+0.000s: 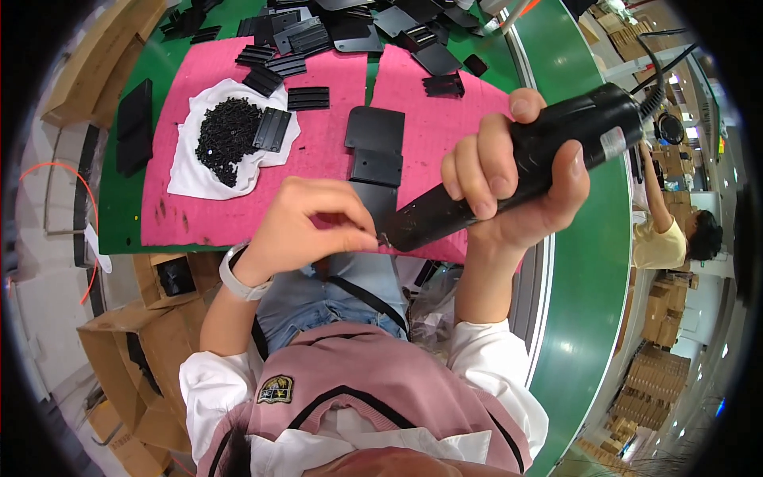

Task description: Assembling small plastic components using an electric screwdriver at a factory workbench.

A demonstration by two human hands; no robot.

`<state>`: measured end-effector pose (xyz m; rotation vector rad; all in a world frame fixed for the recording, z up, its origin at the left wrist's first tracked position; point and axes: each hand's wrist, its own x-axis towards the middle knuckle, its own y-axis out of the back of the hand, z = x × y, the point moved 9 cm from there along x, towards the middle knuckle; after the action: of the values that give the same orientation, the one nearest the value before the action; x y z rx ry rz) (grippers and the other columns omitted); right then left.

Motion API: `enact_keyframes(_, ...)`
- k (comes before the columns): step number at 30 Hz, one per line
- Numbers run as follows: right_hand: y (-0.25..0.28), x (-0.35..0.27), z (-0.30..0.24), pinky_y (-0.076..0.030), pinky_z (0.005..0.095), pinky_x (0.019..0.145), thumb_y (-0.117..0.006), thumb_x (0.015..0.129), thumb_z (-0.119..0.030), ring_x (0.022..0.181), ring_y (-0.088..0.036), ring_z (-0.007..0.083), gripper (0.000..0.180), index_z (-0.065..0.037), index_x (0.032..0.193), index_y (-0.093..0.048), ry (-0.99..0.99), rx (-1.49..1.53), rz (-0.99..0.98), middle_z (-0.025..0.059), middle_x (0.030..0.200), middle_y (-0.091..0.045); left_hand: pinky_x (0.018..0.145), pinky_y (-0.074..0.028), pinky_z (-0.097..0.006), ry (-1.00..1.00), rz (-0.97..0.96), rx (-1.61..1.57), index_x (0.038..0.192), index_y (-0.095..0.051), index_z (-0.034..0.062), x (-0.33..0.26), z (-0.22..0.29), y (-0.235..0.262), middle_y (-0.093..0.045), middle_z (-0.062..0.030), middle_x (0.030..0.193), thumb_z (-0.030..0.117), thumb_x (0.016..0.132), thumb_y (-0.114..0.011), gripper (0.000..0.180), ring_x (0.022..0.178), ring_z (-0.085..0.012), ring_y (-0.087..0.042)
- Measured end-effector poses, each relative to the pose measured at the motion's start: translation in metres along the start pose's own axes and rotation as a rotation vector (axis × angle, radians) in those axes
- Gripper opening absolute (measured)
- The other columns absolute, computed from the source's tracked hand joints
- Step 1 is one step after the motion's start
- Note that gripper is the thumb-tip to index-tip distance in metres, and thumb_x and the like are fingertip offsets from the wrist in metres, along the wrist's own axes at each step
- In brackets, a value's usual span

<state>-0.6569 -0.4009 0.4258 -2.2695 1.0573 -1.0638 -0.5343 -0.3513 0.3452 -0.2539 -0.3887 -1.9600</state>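
My right hand point(517, 175) is wrapped round a black electric screwdriver point(425, 219), which tilts with its tip down to the left. At that tip my left hand point(318, 219) is closed in a pinch; whatever lies between its thumb and finger is too small to make out. Beyond the hands, black plates point(375, 127) lie in a column on the pink mat point(322, 147), the nearest partly hidden by the screwdriver and left hand. To the left, a heap of small black screws point(226, 135) rests on a white cloth point(184, 179), with a black ribbed bracket point(273, 129) at its edge.
More black brackets and plates point(354, 36) are piled along the far side of the green table point(119, 219). A black block point(135, 127) lies at the left. Cardboard boxes point(127, 350) stand below left. A person point(664, 238) is at the far right, and the screwdriver's cord point(656, 99) runs up right.
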Motion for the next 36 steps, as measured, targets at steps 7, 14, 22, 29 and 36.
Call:
enact_keyframes(7, 0.018, 0.005, -0.025, -0.039, 0.0314, 0.052, -0.052, 0.087, -0.039, 0.044, -0.043, 0.0142, 0.043, -0.005, 0.112, -0.045, 0.199, -0.464, -0.072, 0.0039, 0.062, -0.048, 0.053, -0.043, -0.023, 0.214, 0.484, 0.293, 0.086, -0.07, 0.0014, -0.002, -0.043, 0.043, -0.064, -0.0067, 0.073, 0.009, 0.078, -0.07, 0.011, 0.06, -0.013, -0.059)
enact_keyframes(14, 0.03, 0.01, -0.012, -0.037, 0.0303, 0.046, -0.055, 0.083, -0.032, 0.043, -0.042, 0.0146, 0.039, -0.003, 0.108, -0.045, 0.159, -0.506, -0.045, 0.0058, 0.059, -0.047, 0.053, -0.044, -0.024, 0.173, 0.46, 0.351, 0.086, -0.069, 0.0013, 0.006, -0.04, 0.033, -0.063, -0.0071, 0.071, 0.006, 0.076, -0.071, 0.011, 0.06, -0.0134, -0.059)
enact_keyframes(22, 0.028, 0.013, -0.006, -0.037, 0.0293, 0.044, -0.056, 0.083, -0.03, 0.043, -0.041, 0.0149, 0.039, -0.002, 0.107, -0.046, 0.123, -0.51, -0.058, 0.007, 0.058, -0.046, 0.064, -0.048, -0.024, 0.26, 0.396, 0.278, 0.087, -0.068, -0.001, 0.007, -0.049, 0.031, -0.066, -0.0084, 0.079, 0.002, 0.078, -0.067, 0.01, 0.071, -0.0143, -0.062)
enact_keyframes(29, 0.028, 0.019, 0.007, -0.039, 0.0241, 0.041, -0.071, 0.073, -0.013, 0.044, -0.047, 0.0122, 0.036, 0.001, 0.094, -0.047, 0.044, -0.532, 0.053, 0.0086, 0.059, -0.053, 0.051, -0.042, -0.023, 0.188, 0.429, 0.281, 0.085, -0.066, -0.0005, 0.007, -0.046, 0.028, -0.061, -0.007, 0.071, 0.002, 0.076, -0.069, 0.01, 0.056, -0.0117, -0.055)
enact_keyframes(36, 0.026, 0.019, 0.015, -0.033, 0.025, 0.038, -0.064, 0.078, -0.02, 0.042, -0.037, 0.0118, 0.032, -0.002, 0.097, -0.045, 0.005, -0.558, -0.025, 0.0062, 0.057, -0.045, 0.056, -0.045, -0.022, 0.228, 0.407, 0.285, 0.086, -0.068, -0.0002, 0.008, -0.048, 0.028, -0.064, -0.0064, 0.075, 0.001, 0.076, -0.069, 0.01, 0.064, -0.0108, -0.06)
